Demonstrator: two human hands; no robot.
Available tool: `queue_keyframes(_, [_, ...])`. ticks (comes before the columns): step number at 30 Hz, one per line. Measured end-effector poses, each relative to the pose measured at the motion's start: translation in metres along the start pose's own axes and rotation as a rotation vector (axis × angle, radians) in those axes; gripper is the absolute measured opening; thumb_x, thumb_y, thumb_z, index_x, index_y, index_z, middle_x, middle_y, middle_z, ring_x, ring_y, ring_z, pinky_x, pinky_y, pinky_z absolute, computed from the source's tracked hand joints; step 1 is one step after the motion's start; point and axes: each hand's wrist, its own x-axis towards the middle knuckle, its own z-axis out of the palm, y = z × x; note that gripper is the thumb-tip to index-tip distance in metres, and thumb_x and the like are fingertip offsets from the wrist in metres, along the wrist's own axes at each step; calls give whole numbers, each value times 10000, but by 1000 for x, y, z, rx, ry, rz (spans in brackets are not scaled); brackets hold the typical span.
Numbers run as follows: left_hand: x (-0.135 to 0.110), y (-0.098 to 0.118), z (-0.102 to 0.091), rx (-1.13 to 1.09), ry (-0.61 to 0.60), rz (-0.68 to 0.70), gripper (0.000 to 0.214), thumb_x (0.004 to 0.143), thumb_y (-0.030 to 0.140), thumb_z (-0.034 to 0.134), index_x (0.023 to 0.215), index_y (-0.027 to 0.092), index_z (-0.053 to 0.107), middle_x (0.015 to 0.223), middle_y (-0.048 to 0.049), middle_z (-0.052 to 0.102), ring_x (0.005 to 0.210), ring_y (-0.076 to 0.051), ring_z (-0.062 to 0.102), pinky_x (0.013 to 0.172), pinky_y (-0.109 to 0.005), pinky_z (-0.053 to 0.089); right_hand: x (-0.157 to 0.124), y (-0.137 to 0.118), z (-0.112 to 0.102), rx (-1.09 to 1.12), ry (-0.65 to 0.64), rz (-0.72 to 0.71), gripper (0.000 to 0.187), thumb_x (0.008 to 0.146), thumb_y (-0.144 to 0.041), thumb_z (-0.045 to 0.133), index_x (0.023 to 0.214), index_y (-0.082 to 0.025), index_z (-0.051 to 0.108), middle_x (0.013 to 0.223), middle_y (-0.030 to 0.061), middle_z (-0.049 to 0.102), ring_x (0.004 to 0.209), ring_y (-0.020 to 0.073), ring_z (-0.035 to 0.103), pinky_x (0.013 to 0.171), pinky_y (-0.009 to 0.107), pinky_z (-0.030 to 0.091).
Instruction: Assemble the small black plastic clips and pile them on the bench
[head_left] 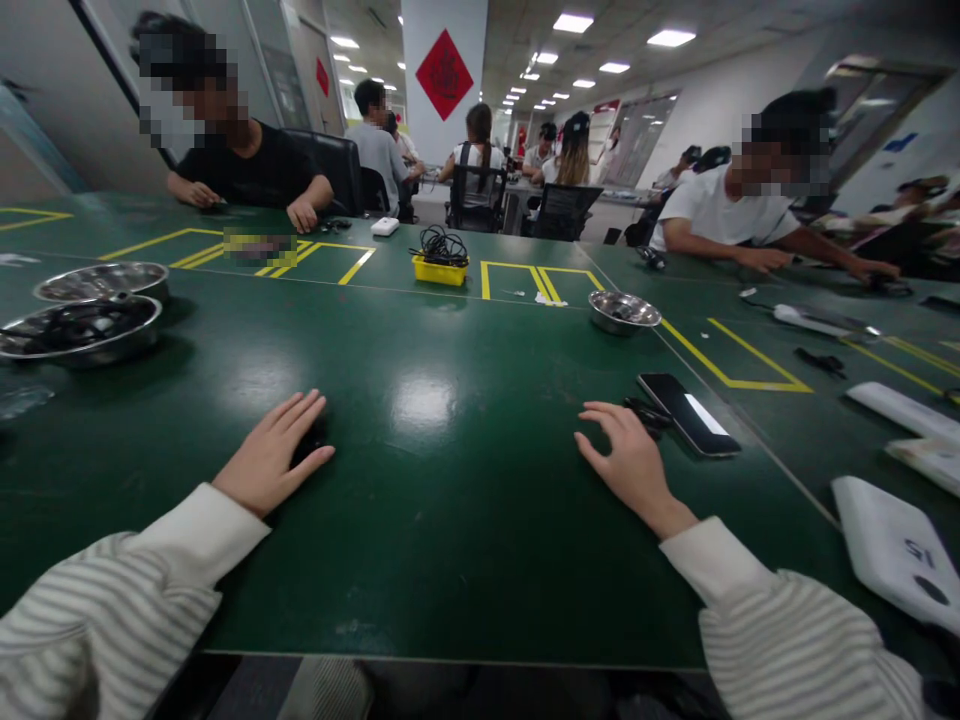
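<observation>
My left hand rests low over the green table, its fingers stretched out and thumb apart. Under its palm is something dark, mostly hidden, that could be shadow or a small black object. On the right, my right hand is held over the tabletop with fingers and thumb spread, and nothing is between them. Just beyond its knuckles lies a small black item, partly covered, whose kind I cannot make out. A dark smartphone with a white patch on its screen lies beside that.
Two steel bowls stand at the left, the nearer holding black parts. A small steel bowl is right of centre. Farther back, a yellow bin holds black cables. White devices lie at the right. Co-workers sit across the table.
</observation>
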Motion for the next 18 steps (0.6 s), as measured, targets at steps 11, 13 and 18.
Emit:
queue_keyframes(11, [93, 145, 36, -198, -25, 139, 600, 771, 411, 443, 1234, 41, 352, 1286, -183, 375, 1209, -290, 304, 993, -464, 263, 44, -83, 46, 448, -163, 14, 356, 714, -330, 572, 1014, -140, 546, 776, 40, 570, 632, 123, 490, 626, 260, 425])
queue_keyframes(13, [97, 159, 40, -270, -12, 158, 605, 724, 319, 492, 1227, 15, 345, 1285, -204, 365, 1209, -289, 305, 997, -455, 267, 44, -82, 48, 509, -198, 29, 419, 668, -336, 620, 1034, -145, 549, 793, 37, 587, 617, 111, 487, 602, 242, 421])
queue_keyframes(18, [97, 155, 42, -548, 9, 101, 581, 638, 97, 457, 1206, 34, 356, 1247, -197, 413, 1157, -256, 393, 973, -430, 333, 40, -74, 50, 576, -222, 91, 413, 633, -288, 652, 1013, -146, 580, 780, 35, 617, 550, 83, 491, 565, 224, 437])
